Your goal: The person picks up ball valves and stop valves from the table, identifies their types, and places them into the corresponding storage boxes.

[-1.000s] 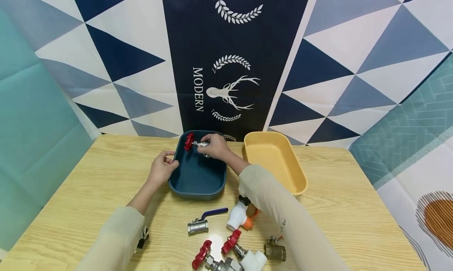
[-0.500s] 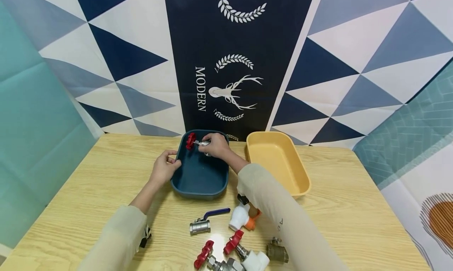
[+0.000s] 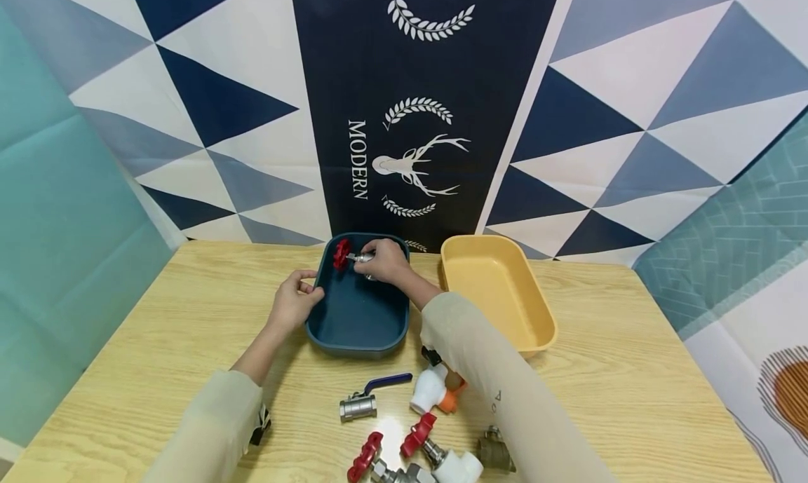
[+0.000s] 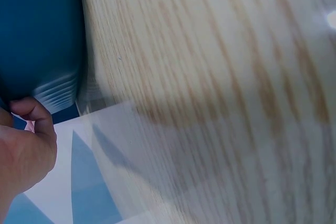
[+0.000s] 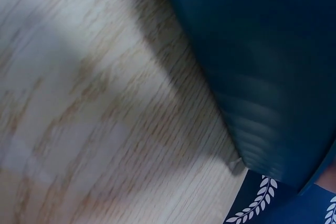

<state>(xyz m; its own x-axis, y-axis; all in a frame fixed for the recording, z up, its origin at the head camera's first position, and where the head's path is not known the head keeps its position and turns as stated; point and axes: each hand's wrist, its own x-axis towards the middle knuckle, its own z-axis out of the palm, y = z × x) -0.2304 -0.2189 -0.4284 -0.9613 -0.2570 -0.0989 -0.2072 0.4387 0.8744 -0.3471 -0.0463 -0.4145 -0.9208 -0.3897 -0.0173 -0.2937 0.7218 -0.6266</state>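
My right hand [image 3: 385, 262] reaches over the far end of a dark blue bin [image 3: 360, 329] and pinches the metal body of a valve with a red handwheel [image 3: 341, 254]. The valve lies sideways inside the bin, its wheel pointing left; my fingers hide much of its body. On the bin's left wall, my left hand [image 3: 295, 302] grips the rim, thumb at the inner side and fingers outside. In the left wrist view, curled fingers [image 4: 34, 111] meet the bin's outer wall [image 4: 42, 40]. The right wrist view mostly shows the bin's other outer side [image 5: 252, 77].
A yellow bin [image 3: 499, 287] stands right of the blue one. Nearer me lie a blue-lever ball valve [image 3: 358, 407], a white valve with an orange handle [image 3: 429, 390], a brass valve [image 3: 495, 452], and two red-wheel valves, one metal [image 3: 366, 458], one white-bodied [image 3: 456, 467].
The view has shifted slightly. Both hands keep their places, the right on the valve and the left on the bin's rim.
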